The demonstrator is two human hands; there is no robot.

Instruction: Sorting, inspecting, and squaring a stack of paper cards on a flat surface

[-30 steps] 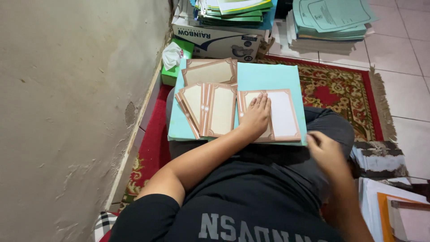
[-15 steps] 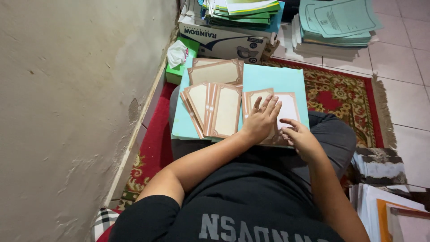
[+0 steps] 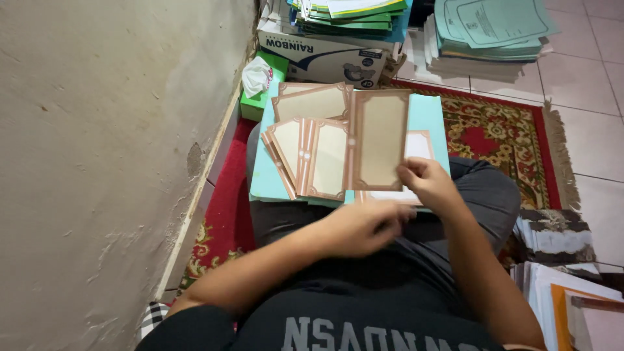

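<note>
Head view: the right hand (image 3: 428,185) pinches a brown-edged card (image 3: 380,140) by its bottom corner. The card stands tipped up just above the hand, off the board (image 3: 429,110). The left hand (image 3: 361,227) is just beside the right one, low and near the body. It is blurry, with its fingers curled, and I cannot tell if it holds anything.

It looks like one card is being lifted off the pile (image 3: 419,146), which lies under the right hand. The work looks only partly done, since cards lie in more than one spot. Moving this card calls for a soft pinch, so the thin paper does not bend, and a flat free spot on the board.

To the left of the hands, a fan of cards (image 3: 312,159) lies on the board. One more flat card (image 3: 312,103) lies past the fan.

Far past the hands, by the wall (image 3: 97,162), a green box (image 3: 257,104) has a white tissue (image 3: 257,75) poking out of its top. Next to it is a big white box (image 3: 318,55). It is shut, so I cannot see inside. Papers (image 3: 351,13) are stacked on top of it.
</note>
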